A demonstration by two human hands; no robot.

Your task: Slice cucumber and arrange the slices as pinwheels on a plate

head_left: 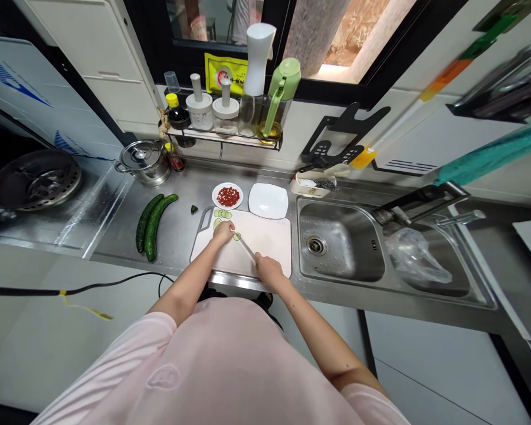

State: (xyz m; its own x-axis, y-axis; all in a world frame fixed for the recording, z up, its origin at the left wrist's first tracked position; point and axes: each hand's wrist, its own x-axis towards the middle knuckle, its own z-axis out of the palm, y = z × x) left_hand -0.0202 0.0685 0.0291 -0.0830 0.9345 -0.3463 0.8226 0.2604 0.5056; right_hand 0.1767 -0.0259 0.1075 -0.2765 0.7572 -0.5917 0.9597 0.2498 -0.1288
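A white cutting board (269, 236) with a grey handle lies on the steel counter. My right hand (269, 271) grips a knife (248, 250) whose blade points up and left over the board. On the blade near its tip sits a round cucumber slice (237, 236). Just left of that tip is my left hand (223, 232), its fingers curled together; whatever they hold is hidden. Overlapping cucumber slices (222, 213) form a row at the board's upper left corner. More slices (216, 224) show below them, partly covered by my left hand.
Two whole cucumbers (151, 227) and a small green cucumber end (194, 209) lie left of the board. Behind it stand a plate of chopped red pieces (228, 196) and a white plate (268, 200). A lidded pot (144, 161) is back left; the sink (340, 242) is right.
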